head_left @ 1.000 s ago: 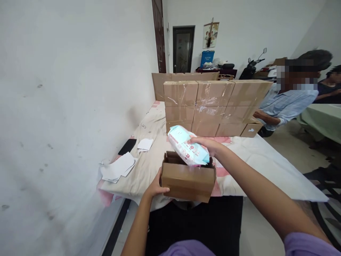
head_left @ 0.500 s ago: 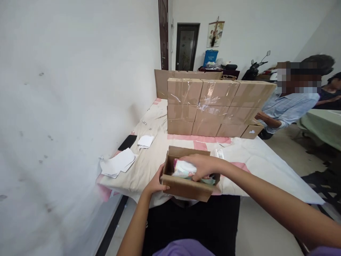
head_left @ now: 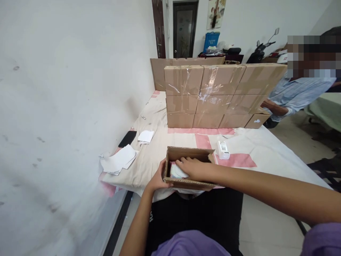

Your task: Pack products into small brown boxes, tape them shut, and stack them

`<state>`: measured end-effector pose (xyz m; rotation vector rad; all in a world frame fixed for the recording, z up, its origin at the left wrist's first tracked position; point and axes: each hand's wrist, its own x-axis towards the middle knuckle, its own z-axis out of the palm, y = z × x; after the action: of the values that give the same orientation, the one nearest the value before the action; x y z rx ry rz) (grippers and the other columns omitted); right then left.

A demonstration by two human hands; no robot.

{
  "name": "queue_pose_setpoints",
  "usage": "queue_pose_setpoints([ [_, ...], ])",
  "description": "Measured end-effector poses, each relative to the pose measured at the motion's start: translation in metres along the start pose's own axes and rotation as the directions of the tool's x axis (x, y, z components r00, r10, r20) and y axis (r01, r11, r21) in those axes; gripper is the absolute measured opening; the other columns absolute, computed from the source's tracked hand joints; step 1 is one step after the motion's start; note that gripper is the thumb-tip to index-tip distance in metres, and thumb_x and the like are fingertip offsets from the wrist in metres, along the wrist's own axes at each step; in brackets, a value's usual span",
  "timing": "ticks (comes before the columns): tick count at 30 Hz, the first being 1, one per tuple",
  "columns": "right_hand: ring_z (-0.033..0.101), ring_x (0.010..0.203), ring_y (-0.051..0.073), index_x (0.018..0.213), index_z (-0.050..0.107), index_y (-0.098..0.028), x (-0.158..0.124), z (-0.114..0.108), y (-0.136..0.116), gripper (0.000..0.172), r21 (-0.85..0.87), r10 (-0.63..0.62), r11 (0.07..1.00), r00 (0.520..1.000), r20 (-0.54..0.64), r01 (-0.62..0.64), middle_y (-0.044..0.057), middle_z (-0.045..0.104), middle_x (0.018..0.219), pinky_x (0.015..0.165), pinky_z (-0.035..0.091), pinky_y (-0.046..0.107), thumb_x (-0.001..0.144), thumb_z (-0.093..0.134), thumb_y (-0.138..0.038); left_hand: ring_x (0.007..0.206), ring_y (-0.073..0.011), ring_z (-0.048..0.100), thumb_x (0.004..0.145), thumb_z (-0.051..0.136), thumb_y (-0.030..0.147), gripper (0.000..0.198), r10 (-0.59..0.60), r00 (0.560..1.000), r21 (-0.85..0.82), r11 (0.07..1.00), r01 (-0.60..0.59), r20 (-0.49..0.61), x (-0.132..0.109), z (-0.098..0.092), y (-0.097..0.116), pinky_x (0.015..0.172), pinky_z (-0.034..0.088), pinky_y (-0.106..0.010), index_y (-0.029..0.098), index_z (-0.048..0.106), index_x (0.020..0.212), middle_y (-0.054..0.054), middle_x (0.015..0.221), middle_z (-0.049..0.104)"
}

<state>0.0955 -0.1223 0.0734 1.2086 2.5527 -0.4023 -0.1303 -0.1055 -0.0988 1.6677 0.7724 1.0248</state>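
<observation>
An open-topped cardboard box (head_left: 194,184) stands at the table's near edge. My left hand (head_left: 159,177) grips its left end, the thumb along the front wall and the fingers round the side. My right hand (head_left: 195,168) reaches down into the box, palm down. Its fingers lie slightly apart over a soft white plastic packet (head_left: 178,171) with a pink edge. Part of the packet and the box's floor are hidden under that hand.
Taped brown cartons (head_left: 213,96) form a stacked wall at the back of the table. A small white device (head_left: 223,150) lies right of the box. White papers (head_left: 119,159) and a black flat object (head_left: 128,138) lie left. A person (head_left: 298,90) stands at far right.
My right hand and the packet have gone lower into the box, and the fingers now lie flatter over it. The left hand keeps its hold. The view has tilted down slightly.
</observation>
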Motion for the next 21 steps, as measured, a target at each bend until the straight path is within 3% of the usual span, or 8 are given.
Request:
queue_pose_setpoints([
  [6,0.063,0.116,0.039,0.141,0.047,-0.012,-0.002,-0.014,-0.011,0.065,-0.026,0.076,0.997,0.997,0.014,-0.076,0.023,0.059,0.131,0.092,0.054,0.051,0.084,0.075,-0.024,0.150,-0.0420,0.031,0.053,0.091,0.057,0.130,0.008,1.000,0.015,1.000,-0.008,0.014,0.002,0.000,0.005,0.126,0.022,-0.054,0.018,0.024,0.158,-0.020,0.161,0.033],
  [10,0.063,0.109,0.035,0.115,0.064,-0.016,-0.052,-0.013,-0.014,0.026,-0.041,0.059,0.996,0.934,-0.352,-0.079,0.017,0.067,0.113,0.094,0.051,0.051,0.089,0.063,-0.016,0.153,-0.0441,0.022,0.054,0.089,0.062,0.136,-0.003,1.000,0.024,1.000,0.003,0.030,0.000,0.000,0.003,0.128,0.020,-0.053,0.019,0.017,0.161,-0.019,0.167,0.022],
  [12,0.063,0.110,0.031,0.117,0.062,-0.022,-0.087,0.004,-0.010,0.022,0.199,0.153,0.980,0.748,-0.646,-0.028,0.013,0.067,0.114,0.096,0.050,0.047,0.096,0.056,-0.025,0.154,-0.0446,0.018,0.056,0.091,0.058,0.138,-0.023,0.999,0.044,0.999,0.022,0.032,-0.001,0.000,-0.001,0.127,0.018,-0.056,0.022,0.012,0.163,-0.018,0.169,0.016],
  [13,0.063,0.109,0.030,0.120,0.059,-0.023,-0.103,0.018,-0.006,0.023,0.330,0.263,0.944,0.577,-0.774,0.013,0.012,0.067,0.114,0.095,0.051,0.046,0.098,0.054,-0.029,0.155,-0.0443,0.017,0.057,0.091,0.056,0.137,-0.025,0.999,0.068,0.997,0.023,0.023,-0.003,0.000,-0.002,0.127,0.018,-0.058,0.024,0.011,0.164,-0.018,0.169,0.015],
  [15,0.059,0.124,0.032,0.133,0.053,-0.025,-0.122,0.051,0.004,0.036,0.515,0.435,0.843,0.367,-0.822,0.154,0.013,0.064,0.128,0.106,0.046,0.051,0.102,0.047,-0.040,0.155,-0.0434,0.018,0.060,0.090,0.056,0.131,0.028,0.999,0.134,0.991,-0.024,-0.032,-0.005,0.001,-0.002,0.124,0.023,-0.060,0.028,0.014,0.163,-0.018,0.169,0.015],
  [16,0.056,0.131,0.034,0.143,0.045,-0.025,-0.125,0.068,0.009,0.046,0.581,0.481,0.778,0.367,-0.796,0.238,0.014,0.062,0.135,0.110,0.042,0.054,0.104,0.038,-0.046,0.154,-0.0431,0.020,0.063,0.088,0.060,0.125,0.091,0.993,0.159,0.984,-0.077,-0.079,-0.007,0.001,0.000,0.122,0.027,-0.060,0.030,0.018,0.163,-0.017,0.168,0.016],
  [19,0.048,0.140,0.036,0.154,0.031,-0.025,-0.112,0.109,0.016,0.063,0.644,0.437,0.708,0.538,-0.721,0.290,0.014,0.064,0.134,0.116,0.036,0.059,0.101,0.036,-0.058,0.150,-0.0414,0.030,0.073,0.072,0.074,0.091,0.324,0.920,0.216,0.936,-0.278,-0.219,-0.006,0.005,0.013,0.116,0.038,-0.059,0.036,0.045,0.151,-0.013,0.164,0.020],
  [21,0.050,0.136,0.036,0.149,0.037,-0.026,-0.093,0.121,0.016,0.058,0.626,0.433,0.743,0.543,-0.719,0.236,0.013,0.068,0.122,0.115,0.037,0.057,0.098,0.050,-0.051,0.146,-0.0387,0.037,0.082,0.058,0.077,0.063,0.415,0.865,0.267,0.900,-0.344,-0.281,-0.002,0.010,0.026,0.114,0.042,-0.057,0.031,0.068,0.125,-0.011,0.158,0.030],
])
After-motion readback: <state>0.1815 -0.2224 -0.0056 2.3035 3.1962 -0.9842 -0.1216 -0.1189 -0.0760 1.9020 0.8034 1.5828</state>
